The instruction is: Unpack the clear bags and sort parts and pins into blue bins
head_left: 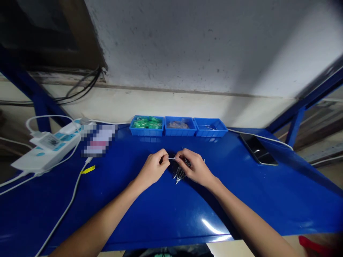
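Observation:
Both hands meet over the middle of the blue table, pinching one thin metal rod [172, 158] held level between them. My left hand [154, 167] is closed on its left end. At the other end, the fingertips of my right hand [195, 165] grip it, partly hiding a small thicker part there. Below and behind my right hand lies a loose pile of thin metal rods [179, 175], several of them sticking out at angles.
Along the wall stand three blue bins: one with green pieces [148, 123], one with brownish bagged pieces [178, 125], one with a few metal rods [210, 127]. A phone [258, 149] lies right. A power strip [45, 151] and white cable [72, 200] occupy the left.

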{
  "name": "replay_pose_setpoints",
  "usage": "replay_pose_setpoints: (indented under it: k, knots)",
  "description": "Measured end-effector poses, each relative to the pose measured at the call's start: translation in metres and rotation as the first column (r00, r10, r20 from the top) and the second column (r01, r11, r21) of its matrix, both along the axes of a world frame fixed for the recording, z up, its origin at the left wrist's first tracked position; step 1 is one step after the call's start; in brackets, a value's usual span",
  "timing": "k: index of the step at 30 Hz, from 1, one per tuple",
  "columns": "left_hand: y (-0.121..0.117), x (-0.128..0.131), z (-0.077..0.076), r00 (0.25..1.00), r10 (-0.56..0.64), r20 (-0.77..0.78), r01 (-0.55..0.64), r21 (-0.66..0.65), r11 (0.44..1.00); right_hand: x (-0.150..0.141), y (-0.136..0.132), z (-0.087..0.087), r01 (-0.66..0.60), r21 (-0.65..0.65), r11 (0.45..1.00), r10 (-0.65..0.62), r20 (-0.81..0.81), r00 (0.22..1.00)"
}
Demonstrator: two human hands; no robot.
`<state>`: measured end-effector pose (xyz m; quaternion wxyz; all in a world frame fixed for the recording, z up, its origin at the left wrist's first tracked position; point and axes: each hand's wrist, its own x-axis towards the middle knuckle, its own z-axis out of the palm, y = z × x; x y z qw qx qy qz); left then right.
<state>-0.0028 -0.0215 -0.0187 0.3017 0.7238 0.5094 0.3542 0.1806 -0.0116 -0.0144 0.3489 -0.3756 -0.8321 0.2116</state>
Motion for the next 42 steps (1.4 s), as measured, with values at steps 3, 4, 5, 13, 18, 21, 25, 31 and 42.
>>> replay_pose_setpoints:
  k: [3, 4, 5, 13, 18, 21, 25, 31, 42]
  knots:
    - [-0.0005, 0.0007, -0.001, 0.999, 0.023, 0.034, -0.025, 0.045, 0.999, -0.0005, -0.0008, 0.0006, 0.018, 0.002, 1.0, -0.018, -0.004, 1.0]
    - [-0.0008, 0.001, -0.001, 0.999, 0.03, 0.035, -0.032, 0.062, 0.998, -0.0006, -0.0012, 0.0011, 0.021, 0.002, 1.0, -0.021, -0.005, 1.0]
    - [-0.0011, 0.0013, -0.001, 0.999, 0.037, 0.032, -0.039, 0.081, 0.996, -0.0008, -0.0017, 0.0018, 0.024, 0.0, 1.0, -0.024, -0.006, 1.0]
    - [-0.0026, -0.003, 0.0017, 0.999, 0.021, -0.041, -0.014, 0.163, 0.987, -0.0018, -0.0043, 0.0041, 0.036, 0.011, 0.999, -0.036, -0.002, 0.999]
    - [-0.004, -0.0031, 0.0036, 1.0, 0.007, 0.02, -0.009, 0.144, 0.99, 0.0003, -0.0021, 0.0038, 0.093, 0.024, 0.995, -0.093, -0.001, 0.996]
    - [-0.005, -0.0008, 0.0034, 1.0, 0.025, -0.019, -0.021, 0.188, 0.982, 0.0004, -0.0014, 0.0045, 0.097, 0.018, 0.995, -0.097, -0.002, 0.995]
    - [-0.0052, -0.0007, 0.0052, 0.999, 0.035, -0.033, -0.027, 0.238, 0.971, 0.0001, -0.0026, 0.0051, 0.072, -0.019, 0.997, -0.072, -0.003, 0.997]
    - [-0.0042, -0.0022, 0.0081, 0.997, 0.069, -0.02, -0.063, 0.237, 0.97, -0.0001, -0.0048, 0.0054, 0.053, -0.011, 0.999, -0.053, -0.023, 0.998]
    - [-0.0048, -0.0015, 0.0065, 1.0, 0.026, 0.016, -0.029, 0.212, 0.977, -0.0003, -0.0036, 0.0064, 0.062, 0.056, 0.996, -0.06, -0.04, 0.997]
